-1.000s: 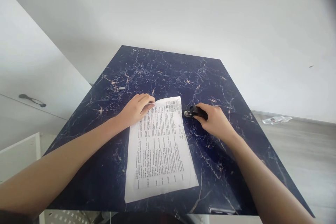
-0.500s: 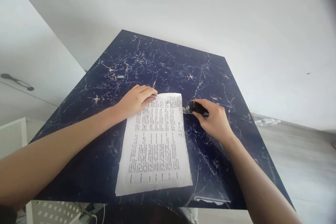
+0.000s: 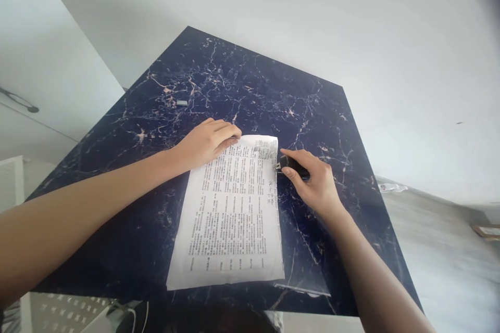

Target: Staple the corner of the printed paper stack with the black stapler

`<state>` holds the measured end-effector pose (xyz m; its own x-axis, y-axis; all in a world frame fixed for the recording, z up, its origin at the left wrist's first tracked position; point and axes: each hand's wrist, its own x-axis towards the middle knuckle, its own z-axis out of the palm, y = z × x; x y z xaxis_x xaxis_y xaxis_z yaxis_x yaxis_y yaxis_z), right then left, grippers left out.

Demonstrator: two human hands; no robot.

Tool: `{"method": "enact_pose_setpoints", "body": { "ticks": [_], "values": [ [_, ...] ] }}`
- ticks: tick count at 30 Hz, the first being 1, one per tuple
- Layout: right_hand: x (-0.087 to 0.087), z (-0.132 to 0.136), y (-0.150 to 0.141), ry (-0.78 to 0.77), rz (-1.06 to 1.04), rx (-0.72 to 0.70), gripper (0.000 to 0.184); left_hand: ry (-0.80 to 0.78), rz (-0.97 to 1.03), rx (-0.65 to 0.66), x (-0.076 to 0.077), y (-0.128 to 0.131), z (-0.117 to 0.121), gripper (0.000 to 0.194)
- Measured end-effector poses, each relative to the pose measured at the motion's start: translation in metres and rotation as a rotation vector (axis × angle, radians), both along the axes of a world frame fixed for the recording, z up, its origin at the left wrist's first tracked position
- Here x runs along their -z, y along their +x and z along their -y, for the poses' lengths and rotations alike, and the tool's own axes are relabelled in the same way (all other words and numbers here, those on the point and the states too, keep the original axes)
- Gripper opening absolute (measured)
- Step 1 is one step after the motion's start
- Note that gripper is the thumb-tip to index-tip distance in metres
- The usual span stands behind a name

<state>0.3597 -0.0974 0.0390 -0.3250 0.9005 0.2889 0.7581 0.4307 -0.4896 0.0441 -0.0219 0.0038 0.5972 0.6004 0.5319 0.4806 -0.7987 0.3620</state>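
Observation:
Printed sheets of paper [image 3: 234,213], or a single sheet, lie on the dark blue marbled table [image 3: 234,78]; how many is not clear. My left hand [image 3: 213,140] grips the upper left edge, thumb on top and fingers curled over the far side. My right hand [image 3: 314,174] is closed around a black stapler [image 3: 292,165]. The stapler's metal front end meets the paper's right edge, near the top corner. Whether the edge sits between its jaws is hard to make out. Farther back on the table is a small silvery strip [image 3: 182,102], perhaps staples.
A white wall [image 3: 312,21] stands behind the table. To the left is a white cabinet with a dark handle [image 3: 19,100]. A clear plastic wrapper [image 3: 391,187] lies on the floor at right. Cables [image 3: 135,317] show below the table's front edge.
My right hand has brought the stapler from a gap beside the paper up to its right edge. My left hand keeps its grip on the paper. The camera view has tilted and shifted.

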Motion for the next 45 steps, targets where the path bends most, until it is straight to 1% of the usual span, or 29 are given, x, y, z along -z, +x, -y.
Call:
{"method": "enact_pose_setpoints", "body": {
  "ticks": [3,8,14,21,26,30,38,41,43,45],
  "values": [
    [0.004,0.000,-0.002,0.047,0.052,0.020,0.038,0.010,0.007,0.006,0.000,0.000,0.000,0.013],
    [0.008,0.001,-0.004,0.102,0.086,0.007,0.036,-0.001,0.011,0.005,0.002,0.000,0.000,0.013],
    [0.006,0.003,-0.009,0.104,0.167,0.022,0.034,-0.051,0.002,0.004,0.000,0.000,0.001,0.016],
    [0.007,0.005,-0.012,0.094,0.205,0.041,0.033,-0.068,0.026,0.014,-0.001,0.000,0.001,0.017],
    [0.007,0.005,-0.014,0.115,0.304,0.005,0.034,-0.080,0.014,0.018,-0.001,0.000,0.001,0.016],
    [0.006,0.006,-0.016,0.138,0.369,-0.032,0.031,-0.068,0.007,0.014,-0.002,0.000,0.001,0.015],
    [0.007,0.006,-0.025,0.169,0.514,-0.031,0.025,-0.022,-0.014,0.006,-0.003,-0.001,0.001,0.014],
    [0.004,0.005,-0.020,0.154,0.480,-0.049,0.028,-0.037,-0.028,-0.005,-0.003,-0.001,0.001,0.014],
    [-0.001,0.003,-0.010,0.105,0.445,-0.086,0.034,-0.050,-0.037,-0.013,-0.002,-0.002,0.001,0.015],
    [-0.005,-0.001,0.004,0.069,0.404,-0.092,0.038,-0.054,-0.040,-0.014,-0.001,-0.002,-0.001,0.017]
  ]
}}
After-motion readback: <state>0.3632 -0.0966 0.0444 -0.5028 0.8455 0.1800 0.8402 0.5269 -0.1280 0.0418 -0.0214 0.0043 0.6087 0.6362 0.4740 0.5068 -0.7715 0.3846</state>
